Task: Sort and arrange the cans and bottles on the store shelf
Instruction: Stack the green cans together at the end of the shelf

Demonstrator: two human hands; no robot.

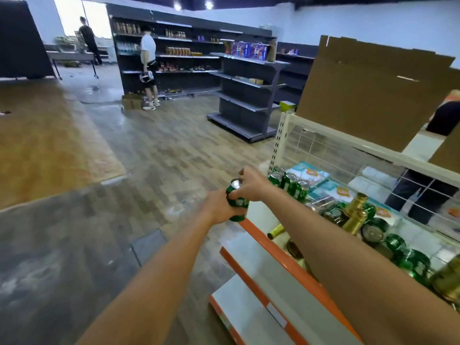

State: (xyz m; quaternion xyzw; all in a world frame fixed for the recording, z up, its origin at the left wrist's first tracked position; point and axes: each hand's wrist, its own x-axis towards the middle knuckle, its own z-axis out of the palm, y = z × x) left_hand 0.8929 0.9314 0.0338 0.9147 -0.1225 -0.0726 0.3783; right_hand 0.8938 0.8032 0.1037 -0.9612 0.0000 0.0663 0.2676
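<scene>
STORE AISLE: At far left, a person in black (87,33) stands by tables (72,54), while a person in a white shirt (148,46) faces a dark wall shelving unit (189,26) stocked with bottles and jars. A dark freestanding shelf unit (249,95) stands to the right of them on the wood-look floor (161,150).

At centre, the camera wearer's left hand (216,207) wraps its fingers round the body of a green can (237,202), gripping it from below and the left. The right hand (251,185) pinches the same can near its top rim with thumb and fingertips. The can, slightly tilted, is held in the air just off the left end of the white, orange-edged store shelf (273,255), not resting on it.

Just right of the hands, upright green cans (288,185) cluster at the shelf's left end beside flat light-blue packets (311,175). Farther right, gold-foil bottles (356,210) stand among green cans lying on their sides (373,230).

A white wire mesh panel (323,150) backs the shelf and brown cardboard (368,95) rises above it. Another person (443,118), in dark clothes, stands behind the mesh at far right.
</scene>
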